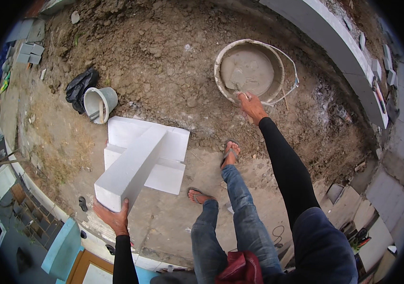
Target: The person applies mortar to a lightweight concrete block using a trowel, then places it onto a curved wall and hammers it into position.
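My left hand [113,215] grips the near end of a long white building block [133,161]. The block's far end lies over several flat white blocks [166,176] on the ground. Out to the right, my right hand [253,107] is closed around the handle of a trowel [236,79]. The trowel's blade dips into wet grey mortar [261,71], at the near side of a round bucket [218,71]. A wire handle [293,66] hangs down over the bucket's right side.
Left of the blocks stands a smaller grey bucket [109,97] with sticks in it, beside a black plastic bag [76,90]. A low white block wall [344,57] curves along the right. Lumpy soil [150,61] covers the far ground. My sandalled feet [230,152] are between both hands.
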### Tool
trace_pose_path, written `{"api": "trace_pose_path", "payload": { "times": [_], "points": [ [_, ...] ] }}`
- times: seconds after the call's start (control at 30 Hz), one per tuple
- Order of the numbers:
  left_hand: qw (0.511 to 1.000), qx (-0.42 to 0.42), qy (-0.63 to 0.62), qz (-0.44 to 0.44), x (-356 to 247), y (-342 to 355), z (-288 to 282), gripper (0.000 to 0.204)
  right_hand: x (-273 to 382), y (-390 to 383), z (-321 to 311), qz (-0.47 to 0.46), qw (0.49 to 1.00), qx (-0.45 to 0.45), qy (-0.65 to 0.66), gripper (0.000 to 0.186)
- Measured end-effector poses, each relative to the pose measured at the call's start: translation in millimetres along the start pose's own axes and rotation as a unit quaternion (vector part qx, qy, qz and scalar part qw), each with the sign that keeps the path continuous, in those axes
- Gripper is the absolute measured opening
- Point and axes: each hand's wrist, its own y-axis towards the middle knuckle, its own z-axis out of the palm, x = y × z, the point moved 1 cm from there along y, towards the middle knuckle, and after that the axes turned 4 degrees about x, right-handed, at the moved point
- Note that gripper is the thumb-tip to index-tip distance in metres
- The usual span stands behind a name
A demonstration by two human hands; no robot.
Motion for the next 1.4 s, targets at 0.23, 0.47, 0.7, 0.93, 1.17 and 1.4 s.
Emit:
{"api": "trace_pose_path", "payload": {
  "times": [0.23, 0.47, 0.7, 0.93, 1.17, 1.4],
  "points": [
    [0.999, 0.015, -0.033, 0.003, 5, 18, -6, 0.107, -12, -59, -8, -0.051, 0.992, 0.027, 0.111, 0.042],
    [0.999, -0.002, 0.007, 0.035, 19, 39, -13, 0.104, 3, -106, 29, -0.169, 0.984, 0.035, 0.042, 0.036],
    [0.999, 0.0, -0.027, 0.039, 24, 52, -16, 0.104, 27, -209, 168, -0.356, 0.922, 0.107, -0.108, 0.034],
    [0.997, -0.01, -0.063, 0.04, 28, 50, -15, 0.102, 38, -256, 302, -0.529, 0.816, 0.053, -0.228, 0.032],
    [0.996, 0.002, -0.071, 0.045, 35, 47, -20, 0.104, 25, -287, 255, -0.404, 0.89, 0.157, -0.141, 0.033],
    [0.997, -0.01, -0.039, 0.06, 16, 35, -11, 0.106, 14, -267, 316, -0.413, 0.896, 0.083, -0.14, 0.032]
  ]
}}
